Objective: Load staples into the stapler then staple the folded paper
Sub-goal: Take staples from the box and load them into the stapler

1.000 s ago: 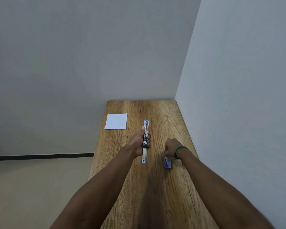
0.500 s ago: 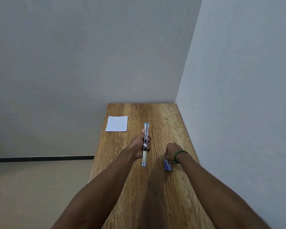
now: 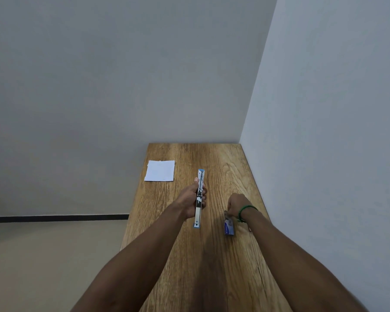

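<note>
A long silver and blue stapler (image 3: pixel 199 197) lies swung fully open on the wooden table (image 3: pixel 212 266), pointing away from me. My left hand (image 3: pixel 193 199) grips it around the middle. To the right sits a small blue staple box (image 3: pixel 229 228). My right hand (image 3: pixel 236 204), with a green band on the wrist, hovers at the box's far end with its fingers curled down, pinching a small grey piece, apparently a strip of staples (image 3: pixel 226 214). The white folded paper (image 3: pixel 160 170) lies flat at the table's far left, apart from both hands.
The narrow table stands in a corner, with a wall along its right side (image 3: pixel 324 154) and another behind it. Its left edge drops to a beige floor (image 3: pixel 43 266).
The view has shifted slightly. My right hand has lifted a little away from the staple box. The left hand still holds the open stapler in the same place.
</note>
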